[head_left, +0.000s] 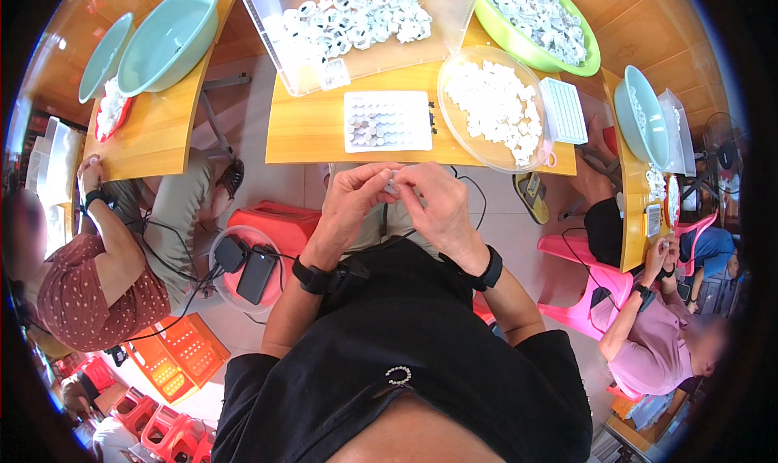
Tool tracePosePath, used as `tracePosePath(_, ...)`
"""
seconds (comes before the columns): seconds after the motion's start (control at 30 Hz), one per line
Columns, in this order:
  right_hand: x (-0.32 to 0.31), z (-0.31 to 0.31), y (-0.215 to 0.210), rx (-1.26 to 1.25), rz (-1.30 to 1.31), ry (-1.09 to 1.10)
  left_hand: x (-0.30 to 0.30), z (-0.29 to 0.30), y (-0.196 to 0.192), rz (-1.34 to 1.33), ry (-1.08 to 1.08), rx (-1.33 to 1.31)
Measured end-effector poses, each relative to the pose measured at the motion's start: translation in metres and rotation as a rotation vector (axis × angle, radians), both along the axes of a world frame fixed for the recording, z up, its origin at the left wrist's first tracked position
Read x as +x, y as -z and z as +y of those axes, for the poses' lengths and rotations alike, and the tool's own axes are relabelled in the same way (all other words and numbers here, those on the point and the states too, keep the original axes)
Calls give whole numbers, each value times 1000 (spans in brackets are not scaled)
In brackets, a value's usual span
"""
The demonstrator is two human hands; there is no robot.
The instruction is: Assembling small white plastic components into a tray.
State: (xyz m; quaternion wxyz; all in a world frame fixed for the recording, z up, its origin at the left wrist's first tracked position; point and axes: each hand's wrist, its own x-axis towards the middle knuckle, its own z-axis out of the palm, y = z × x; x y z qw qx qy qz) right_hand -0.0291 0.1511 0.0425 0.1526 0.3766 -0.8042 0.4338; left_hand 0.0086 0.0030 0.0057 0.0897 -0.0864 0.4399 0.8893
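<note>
My left hand [354, 202] and my right hand [440, 201] meet in front of my lap, just off the table's near edge. Their fingertips pinch a small whitish part [392, 185] between them; the fingers hide most of it, so its kind cannot be made out. Straight ahead lies a white tray [419, 121] with small round greyish pieces grouped toward its left side. Right of it stands a round clear tub [447, 131] holding many small white plastic pieces.
Behind the tray is a clear bin [284, 58] with white round parts. A green basin [593, 58] of similar parts stands far right, near a pale ridged tray [565, 110]. A stool with a tub and phone [256, 275] is at my left. People work at both sides.
</note>
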Motion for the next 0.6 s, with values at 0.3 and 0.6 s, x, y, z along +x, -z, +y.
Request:
tracePosePath(0.3,1,-5,11,-144,-360,90,-1,-1,0,22,-59,-170)
tracePosePath(0.6,6,-4,14,-209,-368,97,2,0,2,27,-69,-26)
